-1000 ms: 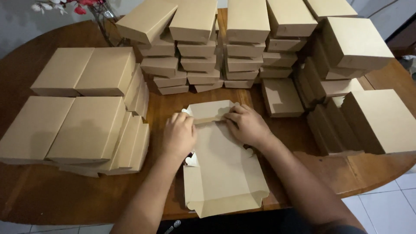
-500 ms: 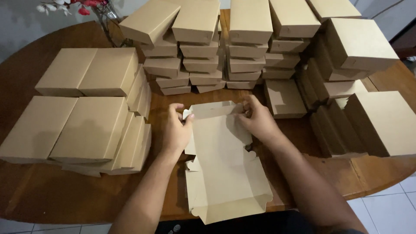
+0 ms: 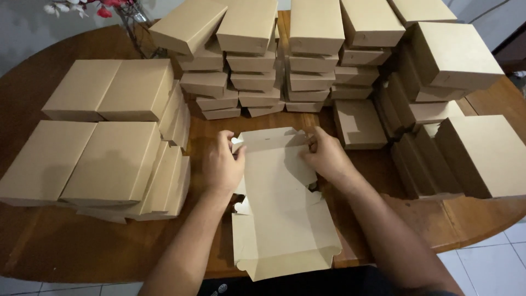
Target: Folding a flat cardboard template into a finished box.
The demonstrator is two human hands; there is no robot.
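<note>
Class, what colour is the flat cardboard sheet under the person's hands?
Plain kraft brown, with no pattern; the sheet shows best in the head view.

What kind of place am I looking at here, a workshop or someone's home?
Probably a home: a round wooden table on white floor tiles, a vase of flowers at its edge, and stacks of folded brown boxes around the flat box blank.

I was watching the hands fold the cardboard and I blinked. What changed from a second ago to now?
The left hand and right hand slid apart, from close together on the far flap out to the far corners of the flat box blank. That far flap, folded over before, now lies opened out. Both hands keep their grip on the blank. The stacks of finished boxes and the wooden table stayed as they were.
</note>
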